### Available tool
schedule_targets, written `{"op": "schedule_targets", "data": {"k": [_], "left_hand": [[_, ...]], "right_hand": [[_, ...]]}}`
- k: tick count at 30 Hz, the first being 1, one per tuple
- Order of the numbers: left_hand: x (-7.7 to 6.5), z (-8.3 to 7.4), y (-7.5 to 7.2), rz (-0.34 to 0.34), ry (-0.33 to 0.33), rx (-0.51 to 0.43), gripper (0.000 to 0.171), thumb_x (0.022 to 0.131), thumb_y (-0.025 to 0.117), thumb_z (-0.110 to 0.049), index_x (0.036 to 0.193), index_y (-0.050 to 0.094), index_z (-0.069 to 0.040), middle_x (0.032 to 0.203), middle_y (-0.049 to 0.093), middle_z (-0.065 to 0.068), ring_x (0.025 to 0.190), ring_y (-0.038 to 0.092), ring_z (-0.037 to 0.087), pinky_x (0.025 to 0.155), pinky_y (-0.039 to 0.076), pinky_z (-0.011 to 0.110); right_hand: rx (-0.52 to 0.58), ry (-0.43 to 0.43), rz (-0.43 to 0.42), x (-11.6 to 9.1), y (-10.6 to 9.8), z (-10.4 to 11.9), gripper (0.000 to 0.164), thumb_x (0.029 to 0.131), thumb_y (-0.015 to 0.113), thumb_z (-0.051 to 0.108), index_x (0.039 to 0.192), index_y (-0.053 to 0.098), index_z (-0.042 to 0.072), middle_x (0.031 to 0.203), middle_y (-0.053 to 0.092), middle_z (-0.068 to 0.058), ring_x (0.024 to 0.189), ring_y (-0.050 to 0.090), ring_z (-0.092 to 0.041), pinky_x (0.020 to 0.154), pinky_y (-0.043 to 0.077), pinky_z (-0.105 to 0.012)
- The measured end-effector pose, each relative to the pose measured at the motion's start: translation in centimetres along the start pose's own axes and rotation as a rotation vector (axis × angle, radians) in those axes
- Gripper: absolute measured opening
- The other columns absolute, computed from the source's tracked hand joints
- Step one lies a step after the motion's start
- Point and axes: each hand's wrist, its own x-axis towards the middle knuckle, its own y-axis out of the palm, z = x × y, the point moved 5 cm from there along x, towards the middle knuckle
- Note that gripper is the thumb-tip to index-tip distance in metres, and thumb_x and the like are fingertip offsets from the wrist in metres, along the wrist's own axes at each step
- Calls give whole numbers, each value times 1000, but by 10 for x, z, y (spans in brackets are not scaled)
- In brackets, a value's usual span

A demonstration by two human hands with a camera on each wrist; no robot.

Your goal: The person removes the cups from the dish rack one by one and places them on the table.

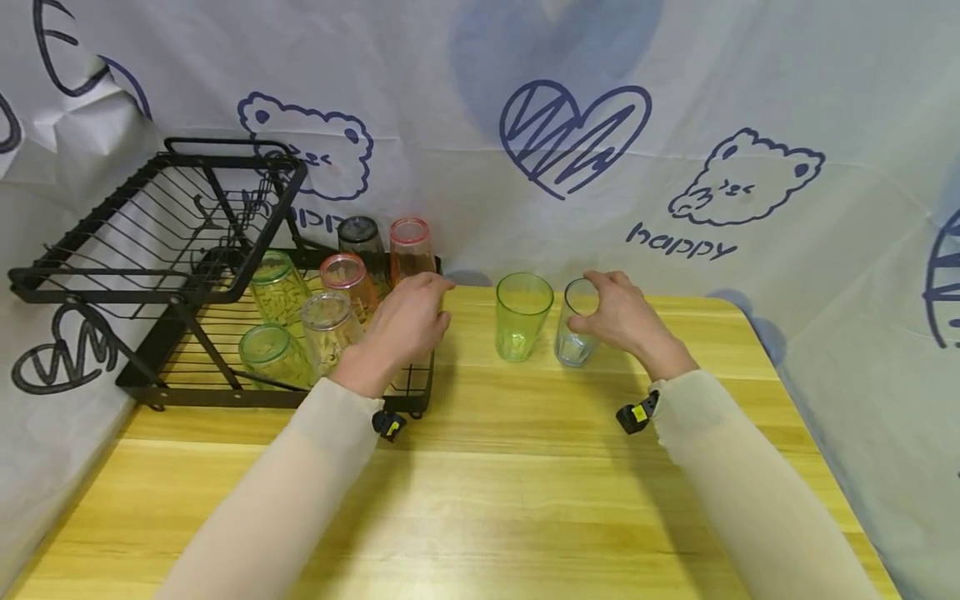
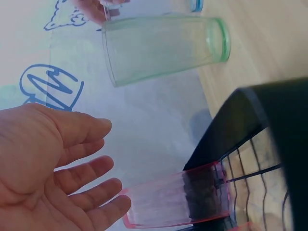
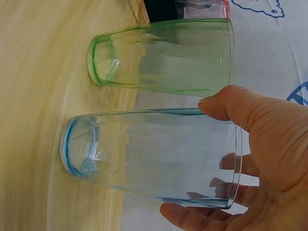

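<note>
A blue-tinted drinking glass (image 1: 574, 347) stands upright on the wooden table. My right hand (image 1: 628, 315) grips it near the rim, thumb on one side and fingers curled round the other, as the right wrist view shows. Just left of it, a light green glass (image 1: 523, 321) stands upright, mouth up. My left hand (image 1: 405, 325) is over the right end of the black dish rack (image 1: 247, 398); its fingers are loosely bent and hold nothing. Beside those fingertips in the left wrist view is a pink-rimmed glass (image 2: 159, 204) in the rack.
Several glasses stand upside down in the rack, among them a dark one (image 1: 360, 242), a clear one (image 1: 328, 325) and a green one (image 1: 279, 292). An upper wire shelf (image 1: 135, 279) covers the rack's left part. A printed cloth (image 1: 465, 167) hangs behind the table.
</note>
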Motion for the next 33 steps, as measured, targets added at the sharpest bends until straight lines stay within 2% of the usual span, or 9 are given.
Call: {"op": "schedule_targets", "data": {"k": [6, 12, 18, 26, 33], "left_hand": [[21, 3, -13, -23, -16, 32, 41, 103, 56, -8, 142, 62, 0, 144, 62, 18, 135, 57, 39, 118, 45, 51], [47, 7, -30, -74, -46, 82, 37, 97, 54, -2, 133, 66, 1, 136, 63, 20, 129, 57, 41, 113, 48, 52], [67, 21, -40, -16, -118, 121, 39, 97, 54, -5, 136, 60, 0, 143, 54, 23, 129, 52, 47, 109, 47, 61], [76, 37, -33, 37, -125, 181, 41, 99, 53, -8, 139, 55, 1, 144, 48, 26, 128, 49, 49, 108, 46, 63], [79, 47, -23, 94, -169, 168, 50, 102, 53, -15, 150, 47, -2, 160, 34, 29, 147, 34, 51, 117, 40, 66]], "right_hand": [[5, 12, 7, -1, -1, 0, 88, 92, 72, 37, 164, 33, 4, 163, 33, -30, 146, 38, -53, 119, 37, -68], [14, 15, 6, -2, -1, -1, 89, 92, 72, 36, 164, 32, 4, 163, 33, -29, 145, 39, -52, 119, 38, -67], [23, 14, 11, 1, 1, -1, 90, 92, 74, 35, 165, 31, 5, 165, 31, -30, 147, 37, -52, 119, 38, -67], [21, 17, 7, 0, 3, -2, 90, 91, 73, 35, 165, 32, 5, 165, 31, -29, 147, 38, -52, 119, 38, -67], [18, 23, -2, -1, 3, -2, 90, 90, 73, 34, 164, 32, 4, 165, 32, -29, 147, 38, -51, 119, 38, -67]]}}
